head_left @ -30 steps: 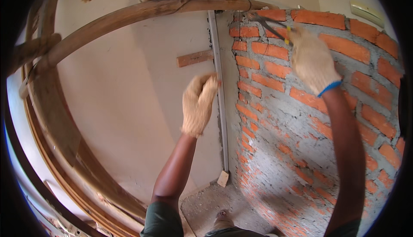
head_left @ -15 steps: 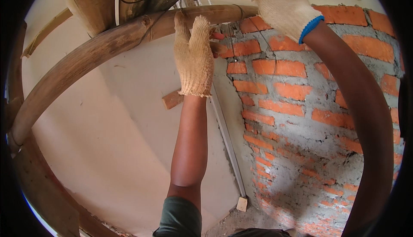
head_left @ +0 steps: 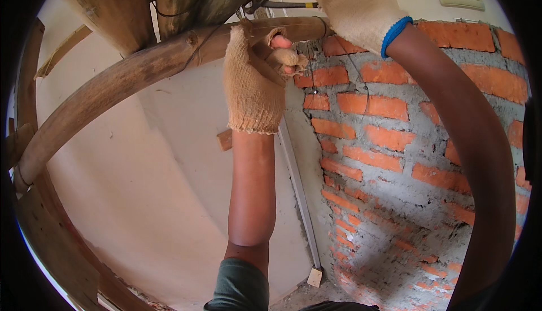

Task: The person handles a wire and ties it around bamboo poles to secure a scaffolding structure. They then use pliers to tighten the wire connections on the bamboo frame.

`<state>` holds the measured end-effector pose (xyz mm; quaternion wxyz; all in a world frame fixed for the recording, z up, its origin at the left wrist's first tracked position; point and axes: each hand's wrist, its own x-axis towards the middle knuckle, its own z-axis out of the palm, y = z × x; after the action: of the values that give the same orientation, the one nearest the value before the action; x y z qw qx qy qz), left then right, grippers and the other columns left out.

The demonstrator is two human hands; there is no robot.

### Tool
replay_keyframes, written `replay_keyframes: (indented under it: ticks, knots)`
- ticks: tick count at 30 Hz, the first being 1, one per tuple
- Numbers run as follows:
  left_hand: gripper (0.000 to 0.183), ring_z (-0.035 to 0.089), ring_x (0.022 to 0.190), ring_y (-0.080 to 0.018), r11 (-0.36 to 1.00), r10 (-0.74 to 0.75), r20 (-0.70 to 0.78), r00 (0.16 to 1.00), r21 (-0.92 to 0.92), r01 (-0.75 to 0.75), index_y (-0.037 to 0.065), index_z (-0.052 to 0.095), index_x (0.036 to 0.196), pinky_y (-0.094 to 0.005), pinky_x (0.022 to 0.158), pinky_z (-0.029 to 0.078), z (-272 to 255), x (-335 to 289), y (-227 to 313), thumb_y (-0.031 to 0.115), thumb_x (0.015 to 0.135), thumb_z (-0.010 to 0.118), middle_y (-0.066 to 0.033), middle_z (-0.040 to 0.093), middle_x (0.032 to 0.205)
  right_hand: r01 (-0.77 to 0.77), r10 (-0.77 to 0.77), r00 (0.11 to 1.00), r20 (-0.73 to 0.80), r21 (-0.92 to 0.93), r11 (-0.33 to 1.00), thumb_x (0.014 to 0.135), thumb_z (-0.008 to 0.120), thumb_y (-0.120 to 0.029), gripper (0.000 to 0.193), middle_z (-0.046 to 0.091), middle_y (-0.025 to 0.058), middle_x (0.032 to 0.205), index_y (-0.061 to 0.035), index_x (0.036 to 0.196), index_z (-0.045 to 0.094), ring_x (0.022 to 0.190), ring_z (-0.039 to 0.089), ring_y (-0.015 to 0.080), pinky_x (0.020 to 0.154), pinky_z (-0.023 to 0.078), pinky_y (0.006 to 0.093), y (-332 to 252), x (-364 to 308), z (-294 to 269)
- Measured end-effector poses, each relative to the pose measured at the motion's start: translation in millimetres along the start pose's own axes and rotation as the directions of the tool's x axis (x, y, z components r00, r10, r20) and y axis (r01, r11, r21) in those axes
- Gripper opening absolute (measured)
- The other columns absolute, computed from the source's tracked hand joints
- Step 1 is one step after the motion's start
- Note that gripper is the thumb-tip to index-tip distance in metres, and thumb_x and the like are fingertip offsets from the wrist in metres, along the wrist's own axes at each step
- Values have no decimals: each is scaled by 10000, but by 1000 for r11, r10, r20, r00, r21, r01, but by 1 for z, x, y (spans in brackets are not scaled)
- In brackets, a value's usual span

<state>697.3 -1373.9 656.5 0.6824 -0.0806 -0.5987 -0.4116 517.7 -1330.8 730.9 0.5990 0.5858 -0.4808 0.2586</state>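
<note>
My right hand (head_left: 358, 9), in a pale knitted glove with a blue cuff, grips the dark handles of a pair of pincers (head_left: 282, 5); yellow bands mark the handles. The jaws sit just above a curved wooden pole (head_left: 135, 72), beside thin wire (head_left: 244, 12). My left hand (head_left: 254, 82) wears a worn knitted glove with bare fingertips showing. Its thumb points up against the pole below the jaws, apart from the loosely curled fingers. I see nothing held in that hand. Whether the thumb presses on the wire cannot be made out.
Thick upright wooden posts (head_left: 178, 0) meet the pole at the top. A brick wall (head_left: 389, 136) with grey mortar rises at the right. Left of it is a pale smooth wall (head_left: 130, 186). Loose wire (head_left: 366, 93) hangs from the pole's right end.
My left fingers have curled inward, while the thumb stays raised at the pole. The right hand and pincers have shifted slightly left, and more of the handles shows. The whole view has tilted slightly.
</note>
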Motion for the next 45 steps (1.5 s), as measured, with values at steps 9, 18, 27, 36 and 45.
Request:
replay_keyframes:
  ticks: [9,18,27,36,45]
  knots:
    - [662,578,675,-170,985,26,135,991,163,-48,-57,361,1515,-316,635,486,-24,0,-6,456,1102,428,-102,646,882,-115,112,993,39,106,988,771,769,-139,306,734,201,1029,16,1033,743,1035,698,343,909,556,409,-12,6,10]
    - [690,687,669,-141,487,268,289,919,783,-388,-136,374,1432,-248,671,539,-17,-2,-4,263,976,705,-121,738,951,77,-80,996,37,62,995,748,796,-87,282,743,166,1057,-6,1016,762,994,722,321,879,563,413,-9,-8,-36]
    - [799,638,651,-200,942,-17,175,984,333,-43,-20,599,1197,-310,600,488,-23,3,-15,688,1065,254,-122,678,849,103,-100,987,-125,15,995,887,630,-113,318,695,177,1225,-20,1181,709,1135,667,355,951,532,439,2,3,-7]
    - [676,637,611,-207,996,-6,-11,1000,90,7,-19,616,1107,-318,603,472,-1,13,-26,622,1059,407,-129,678,857,167,-149,982,-119,160,973,847,621,-12,439,634,153,1297,-14,1284,654,1146,636,319,969,535,412,21,15,13]
    - [401,639,607,-169,997,43,-149,988,63,-34,45,555,1123,-278,556,471,-1,16,-32,436,1046,512,-66,643,820,-219,173,974,149,398,891,979,563,-188,275,680,174,783,-7,1103,727,724,675,311,736,553,436,47,-32,18]
